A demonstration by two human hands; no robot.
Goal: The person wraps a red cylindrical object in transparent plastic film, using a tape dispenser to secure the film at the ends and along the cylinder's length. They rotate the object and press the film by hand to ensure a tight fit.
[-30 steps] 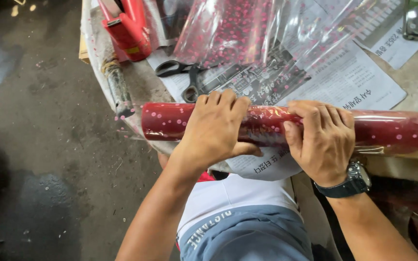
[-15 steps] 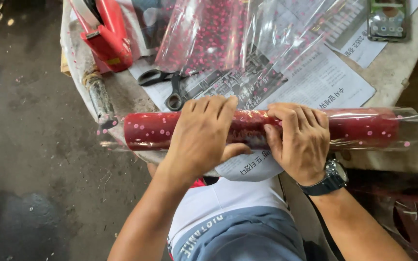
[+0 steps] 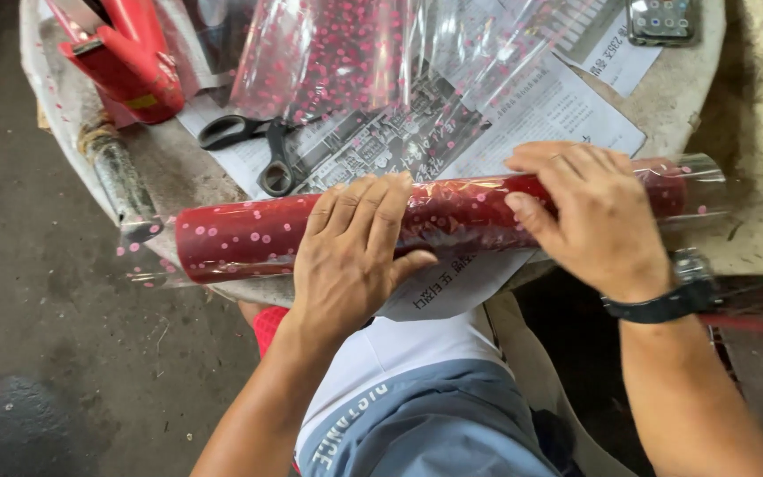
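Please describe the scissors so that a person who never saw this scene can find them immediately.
On the round table, look behind the red dotted roll under the left hand. The scissors lie on newspaper, right of the red tool. Only they have black loop handles.

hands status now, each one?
Left hand: open, palm flat on the red dotted roll.
Right hand: open, fingers draped over the same roll.

A small, rough workshop or street-side wrapping stall: a worn round worktable (image 3: 691, 106) spread with old newspaper (image 3: 540, 115) stands over a stained, gritty concrete floor (image 3: 37, 336). Black-handled scissors (image 3: 262, 146), a red tape dispenser (image 3: 130, 62), a sheet of clear dotted cellophane (image 3: 355, 53) and a mobile phone (image 3: 661, 19) crowd the tabletop, marks of hand craft work rather than a home.
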